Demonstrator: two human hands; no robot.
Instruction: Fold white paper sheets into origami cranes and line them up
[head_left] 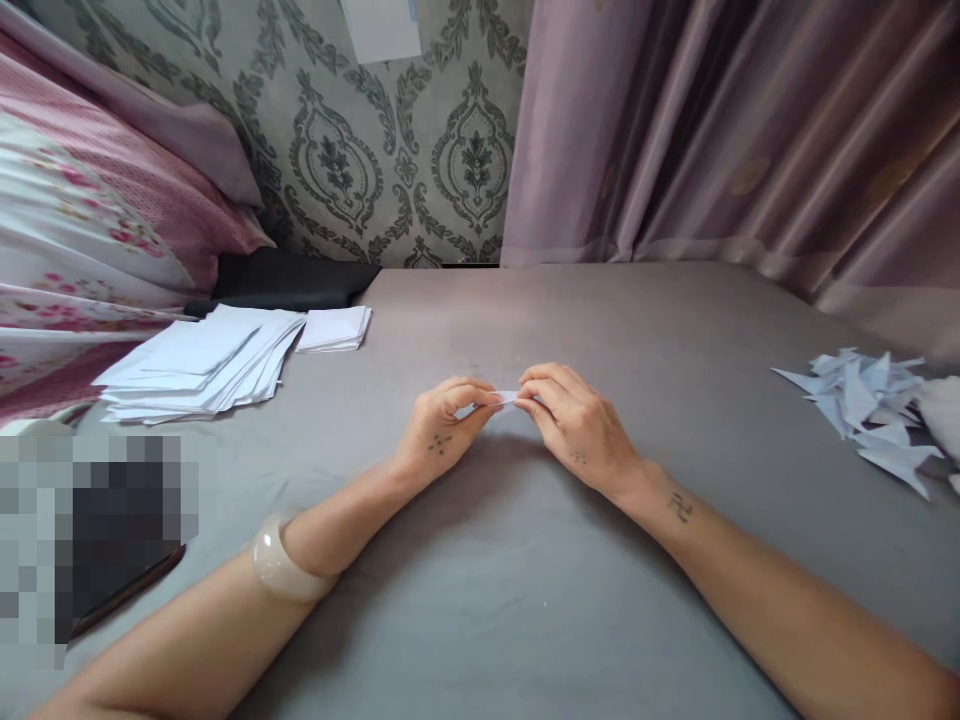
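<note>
A small piece of folded white paper (pixel 508 397) is stretched between my two hands above the grey cloth surface (pixel 480 600). My left hand (pixel 450 420) pinches its left end between thumb and fingers. On the other end, my right hand (pixel 574 420) closes in a similar pinch. Only a narrow strip of the paper shows between the fingertips; the rest is hidden by my fingers. A pale bangle (pixel 281 565) circles my left wrist.
At the left lie a large stack of white paper sheets (pixel 202 360) and a smaller paper stack (pixel 334 329). Several folded paper cranes (pixel 870 400) are heaped at the right. Behind stand a patterned wall (pixel 405 150) and a mauve curtain (pixel 600 130). A dark, partly blurred object (pixel 127 600) lies lower left.
</note>
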